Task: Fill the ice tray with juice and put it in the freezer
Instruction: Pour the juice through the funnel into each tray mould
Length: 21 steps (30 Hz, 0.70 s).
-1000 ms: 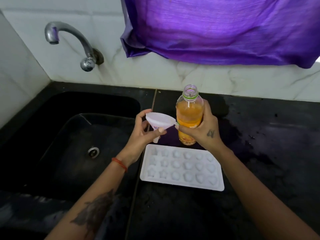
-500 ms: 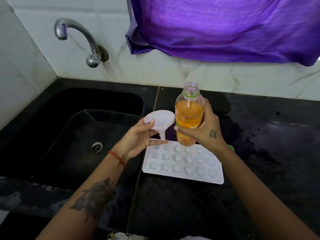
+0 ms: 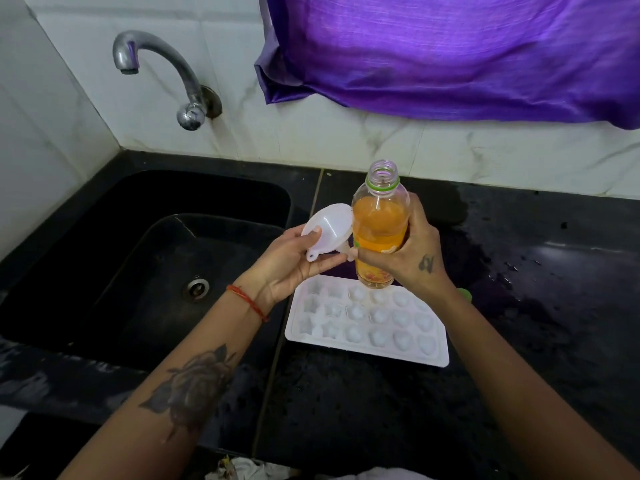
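Since a second ago the white funnel [image 3: 329, 229] has tipped over, its mouth now facing the person and its spout lying toward the juice bottle [image 3: 380, 226]. The left hand [image 3: 294, 263] holds it above the counter [image 3: 519, 341], thumb on the rim, fingers curled beneath. The right hand [image 3: 412, 252] grips the uncapped bottle upright (about two-thirds full). The ice tray [image 3: 367, 322] lies flat on the counter's left edge, beside the sink [image 3: 138, 258], its cells empty.

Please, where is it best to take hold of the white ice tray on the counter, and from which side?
Probably grip the ice tray by its flat rim at both short ends, coming from above, keeping it level. It lies flat on the counter; the near rim is free.
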Each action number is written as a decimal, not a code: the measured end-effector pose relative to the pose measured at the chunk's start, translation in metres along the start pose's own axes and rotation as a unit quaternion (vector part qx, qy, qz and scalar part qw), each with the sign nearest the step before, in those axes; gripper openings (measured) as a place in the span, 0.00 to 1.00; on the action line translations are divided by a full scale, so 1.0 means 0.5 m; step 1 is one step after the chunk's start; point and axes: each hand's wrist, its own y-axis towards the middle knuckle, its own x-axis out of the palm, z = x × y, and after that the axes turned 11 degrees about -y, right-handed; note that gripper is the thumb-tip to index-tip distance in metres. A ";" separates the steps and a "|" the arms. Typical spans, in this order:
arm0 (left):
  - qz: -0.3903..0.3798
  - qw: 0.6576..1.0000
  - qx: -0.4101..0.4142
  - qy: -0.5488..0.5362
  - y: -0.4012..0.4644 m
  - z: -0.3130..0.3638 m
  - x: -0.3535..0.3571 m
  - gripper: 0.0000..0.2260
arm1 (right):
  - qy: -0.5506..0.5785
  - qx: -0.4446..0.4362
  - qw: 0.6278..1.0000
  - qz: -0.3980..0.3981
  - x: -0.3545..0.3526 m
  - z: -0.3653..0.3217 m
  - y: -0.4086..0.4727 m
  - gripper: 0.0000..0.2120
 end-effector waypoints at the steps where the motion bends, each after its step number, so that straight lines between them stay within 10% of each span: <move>1: 0.002 1.000 0.000 0.005 0.000 0.001 0.002 0.16 | 0.001 0.001 1.000 -0.002 0.002 0.002 -0.002 0.39; 8: 0.024 0.994 -0.018 0.101 -0.016 0.026 -0.016 0.19 | -0.001 -0.003 1.000 -0.007 0.010 0.014 -0.018 0.41; 14: 0.210 0.933 0.063 0.286 -0.016 0.021 -0.056 0.27 | -0.026 -0.004 1.000 -0.011 0.004 0.026 -0.023 0.40; 21: 0.260 0.871 0.134 0.394 -0.009 -0.008 -0.068 0.09 | -0.040 0.014 0.999 -0.002 -0.005 0.032 -0.031 0.40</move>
